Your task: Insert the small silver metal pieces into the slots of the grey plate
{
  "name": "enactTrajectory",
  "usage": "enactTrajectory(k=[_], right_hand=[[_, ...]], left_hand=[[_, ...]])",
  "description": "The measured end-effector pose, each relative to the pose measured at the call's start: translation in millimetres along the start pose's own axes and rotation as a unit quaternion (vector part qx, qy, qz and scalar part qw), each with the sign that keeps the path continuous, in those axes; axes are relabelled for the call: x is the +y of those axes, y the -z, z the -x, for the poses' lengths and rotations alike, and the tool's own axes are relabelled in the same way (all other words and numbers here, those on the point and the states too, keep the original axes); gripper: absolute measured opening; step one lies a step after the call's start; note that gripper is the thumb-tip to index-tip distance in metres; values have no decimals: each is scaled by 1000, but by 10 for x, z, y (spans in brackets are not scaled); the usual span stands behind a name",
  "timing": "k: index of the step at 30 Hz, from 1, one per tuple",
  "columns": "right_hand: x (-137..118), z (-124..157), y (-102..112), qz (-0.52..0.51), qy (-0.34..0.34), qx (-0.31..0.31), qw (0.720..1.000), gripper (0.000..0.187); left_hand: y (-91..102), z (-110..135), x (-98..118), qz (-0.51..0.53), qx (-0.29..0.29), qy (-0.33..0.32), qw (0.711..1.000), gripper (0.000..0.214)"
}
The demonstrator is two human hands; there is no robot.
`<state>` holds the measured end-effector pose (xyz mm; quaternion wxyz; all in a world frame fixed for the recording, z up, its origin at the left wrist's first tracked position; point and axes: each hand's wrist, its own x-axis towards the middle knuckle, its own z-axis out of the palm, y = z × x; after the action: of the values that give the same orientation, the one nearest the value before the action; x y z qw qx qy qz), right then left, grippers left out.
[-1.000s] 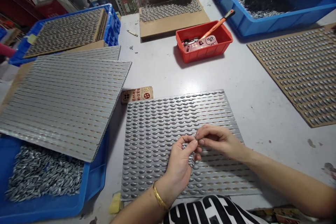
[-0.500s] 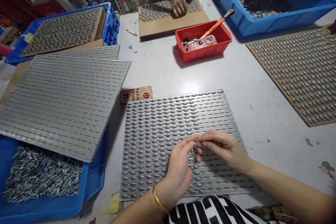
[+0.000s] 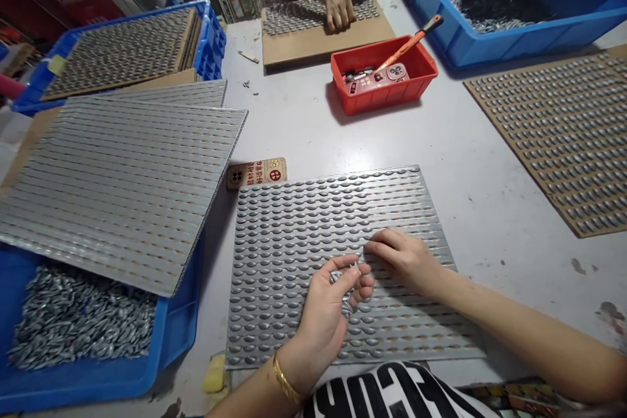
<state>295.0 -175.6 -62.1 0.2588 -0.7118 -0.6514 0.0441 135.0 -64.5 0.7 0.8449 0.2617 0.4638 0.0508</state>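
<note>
A grey grooved board (image 3: 416,209) lies in front of me, with rows of small silver pointed-oval metal pieces (image 3: 294,222) set over its left and middle part. My left hand (image 3: 328,294) is curled palm up above the board, cupping several loose metal pieces (image 3: 345,304). Close beside it, my right hand (image 3: 399,258) reaches down to the board at the end of a filled row. Its thumb and forefinger are pinched on a small metal piece (image 3: 361,252), mostly hidden by the fingertips.
Grey boards (image 3: 122,183) rest on a blue bin (image 3: 171,333) of loose pieces at left. A patterned phone (image 3: 257,173) touches my board's far edge. Beyond stand a red tray (image 3: 382,95) and another blue bin (image 3: 470,46). A co-worker's hand (image 3: 337,6) works over a cardboard sheet (image 3: 313,49).
My right hand has moved slightly up and away, down onto the board's row. My left hand has shifted a little left, its fingers opening more around the loose pieces.
</note>
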Motion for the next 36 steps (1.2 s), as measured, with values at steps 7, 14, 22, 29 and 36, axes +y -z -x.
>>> enactTrajectory(k=[7, 14, 22, 29, 36], right_hand=[[-32, 0, 54, -53, -22, 3, 998, 27], [-301, -119, 378, -419, -152, -63, 893, 16], [-333, -19, 295, -575, -256, -110, 770, 17], [-138, 94, 164, -203, -73, 13, 976, 19], [-41, 123, 27, 5, 35, -29, 999, 27]], left_hand=[[-4, -34, -60, 0, -11, -7, 1000, 26], [-32, -49, -115, -18, -46, -29, 998, 24], [-35, -5, -164, -45, -40, -29, 998, 26], [12, 51, -146, -1, -5, -12, 1000, 28], [46, 87, -162, -18, -23, -14, 999, 21]])
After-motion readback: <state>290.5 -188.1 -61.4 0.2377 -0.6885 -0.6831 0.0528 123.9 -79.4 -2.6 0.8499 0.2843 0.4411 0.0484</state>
